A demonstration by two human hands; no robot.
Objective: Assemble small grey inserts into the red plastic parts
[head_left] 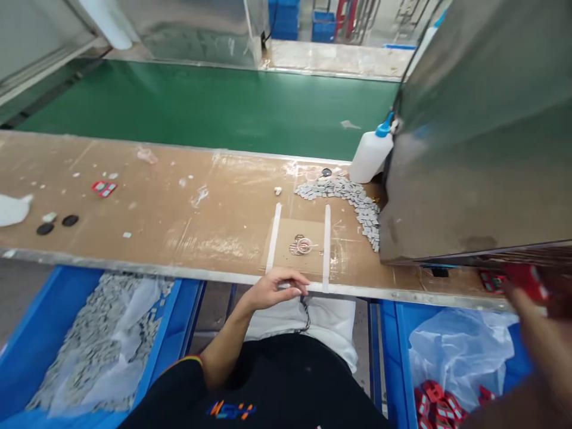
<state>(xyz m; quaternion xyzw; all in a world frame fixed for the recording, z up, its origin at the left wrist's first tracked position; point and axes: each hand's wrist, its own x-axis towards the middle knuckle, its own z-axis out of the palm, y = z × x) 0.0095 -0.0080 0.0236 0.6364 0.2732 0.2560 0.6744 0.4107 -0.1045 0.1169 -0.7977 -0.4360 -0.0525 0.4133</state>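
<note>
My left hand (280,288) hovers at the table's front edge, its fingers loosely bent and apart from the thumb, with nothing visible in it. Just beyond it, a cardboard pad (292,229) between two white tape strips bears a clear ring-shaped piece (304,245) and some small coppery bits (295,247). At the far right my right hand (543,328) is blurred and partly in shadow. A red plastic piece (527,280), also blurred, sits between its thumb and fingers. Another red piece (492,281) lies on the table beside it.
Small grey rectangular pieces (353,193) lie heaped beside a white squeeze bottle (370,156) and a metal housing (473,137). Behind runs a green belt (201,107). Blue bins stand below: grey pieces (98,333) left, red pieces (440,408) and plastic film (460,345) right.
</note>
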